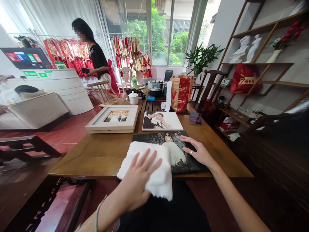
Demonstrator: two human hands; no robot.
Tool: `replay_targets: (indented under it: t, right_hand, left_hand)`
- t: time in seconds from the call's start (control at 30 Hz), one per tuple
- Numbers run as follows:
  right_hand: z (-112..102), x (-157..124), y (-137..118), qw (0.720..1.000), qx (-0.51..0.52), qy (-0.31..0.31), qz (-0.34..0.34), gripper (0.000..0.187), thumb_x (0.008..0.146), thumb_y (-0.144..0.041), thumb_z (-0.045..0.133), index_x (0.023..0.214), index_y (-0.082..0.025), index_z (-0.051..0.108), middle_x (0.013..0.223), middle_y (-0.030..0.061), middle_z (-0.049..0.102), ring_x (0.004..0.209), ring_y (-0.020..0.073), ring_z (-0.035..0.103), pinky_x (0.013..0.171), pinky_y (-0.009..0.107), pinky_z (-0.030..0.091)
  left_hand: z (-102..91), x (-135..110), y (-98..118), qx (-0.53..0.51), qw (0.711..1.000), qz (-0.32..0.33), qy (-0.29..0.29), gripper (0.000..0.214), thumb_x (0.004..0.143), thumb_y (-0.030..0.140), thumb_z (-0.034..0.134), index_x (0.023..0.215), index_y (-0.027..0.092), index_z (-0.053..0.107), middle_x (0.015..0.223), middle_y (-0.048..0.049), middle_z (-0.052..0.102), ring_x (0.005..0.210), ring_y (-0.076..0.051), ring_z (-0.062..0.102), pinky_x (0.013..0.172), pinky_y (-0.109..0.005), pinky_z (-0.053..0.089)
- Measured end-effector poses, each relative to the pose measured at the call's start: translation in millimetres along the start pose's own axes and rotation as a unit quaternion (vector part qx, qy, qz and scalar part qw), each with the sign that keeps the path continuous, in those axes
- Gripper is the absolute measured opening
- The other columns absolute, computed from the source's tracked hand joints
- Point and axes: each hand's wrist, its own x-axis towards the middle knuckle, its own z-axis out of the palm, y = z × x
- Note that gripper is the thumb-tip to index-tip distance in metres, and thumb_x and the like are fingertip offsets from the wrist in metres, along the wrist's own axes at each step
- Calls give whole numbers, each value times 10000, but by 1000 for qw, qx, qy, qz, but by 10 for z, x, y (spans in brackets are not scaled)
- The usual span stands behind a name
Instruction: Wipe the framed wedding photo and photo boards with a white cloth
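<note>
My left hand [142,172] lies flat with spread fingers on a folded white towel [160,185]. The towel covers the left part of a dark wedding photo panel [176,154] and hangs over the table's front edge. On the panel's right side rests my right hand [196,149], a ring on one finger, its fingers stretched out and touching the picture. Just behind lies a second, lighter wedding photo panel [173,121]. A white picture frame [113,119] with a small photo in it sits to the left.
The wooden table [91,161] also holds a lidded white cup [132,98], a small dark square item [195,118] and a red-and-tan paper bag [181,93] at the back. A person [96,58] stands beyond, near racks of red garments. Shelves [260,82] rise on the right.
</note>
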Motion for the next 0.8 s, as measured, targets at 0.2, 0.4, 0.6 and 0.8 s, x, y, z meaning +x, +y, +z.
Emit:
replay_targets:
  t: [0.2, 0.4, 0.6, 0.8]
  right_hand:
    - [-54, -42, -142, 1000, -21, -20, -3, 357, 835, -357, 585, 1181, -274, 615, 1393, 62, 506, 1286, 248, 464, 1102, 483, 312]
    - [20, -101, -155, 997, -75, -18, 1, 419, 860, -371, 550, 1276, -321, 544, 1447, 22, 435, 1367, 243, 341, 1127, 513, 257]
    - [14, -65, -31, 997, -73, -7, 17, 384, 864, -385, 543, 1238, -307, 582, 1414, 44, 480, 1344, 238, 383, 1125, 505, 266]
    - [-56, -75, -44, 999, -45, 16, 17, 354, 827, -389, 595, 1164, -291, 636, 1375, 59, 524, 1305, 256, 438, 1109, 506, 292]
  left_hand:
    - [-102, 202, -63, 8, 999, -46, 23, 919, 564, 130, 464, 1455, 246, 273, 1541, -35, 162, 1415, -290, 98, 1114, -550, 125]
    - [-21, 763, -370, 41, 989, -105, 94, 745, 714, 177, 487, 1439, 211, 317, 1517, -94, 251, 1394, -330, 172, 1087, -570, 161]
    - [66, 361, -105, 25, 992, -94, 74, 885, 589, 137, 484, 1447, 242, 299, 1533, -35, 208, 1412, -293, 124, 1116, -535, 129]
    - [253, -32, 186, 29, 984, -108, 137, 974, 493, 126, 478, 1445, 241, 309, 1526, -37, 215, 1400, -327, 158, 1113, -545, 102]
